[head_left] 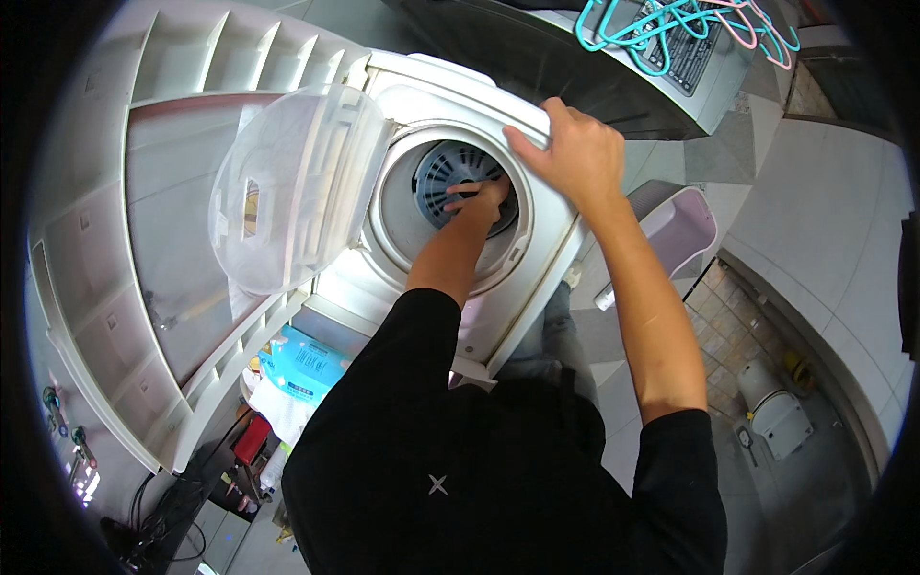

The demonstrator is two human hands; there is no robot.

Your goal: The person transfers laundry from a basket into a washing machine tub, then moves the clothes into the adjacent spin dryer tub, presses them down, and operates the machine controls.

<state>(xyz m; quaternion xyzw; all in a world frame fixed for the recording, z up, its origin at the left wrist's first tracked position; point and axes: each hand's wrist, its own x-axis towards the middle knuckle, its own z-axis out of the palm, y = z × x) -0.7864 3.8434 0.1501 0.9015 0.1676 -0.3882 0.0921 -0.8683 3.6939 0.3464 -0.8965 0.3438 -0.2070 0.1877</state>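
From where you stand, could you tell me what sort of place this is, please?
Probably a home laundry or wash area. A white top-loading washing machine stands with its clear lid open, plastic clothes hangers lie on a second machine, and the floor is tiled. The left hand reaches into the drum.

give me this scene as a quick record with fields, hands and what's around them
machine: white top-loading washer, seen from above
lid: clear inner lid swung open to the left
drum: round tub with a grey-blue slotted base
left hand: left hand reaches down into the drum, fingers on the base
right hand: right hand grips the washer's far rim
nearby: teal and pink hangers on a second machine; blue pack lower left; white basket on the right
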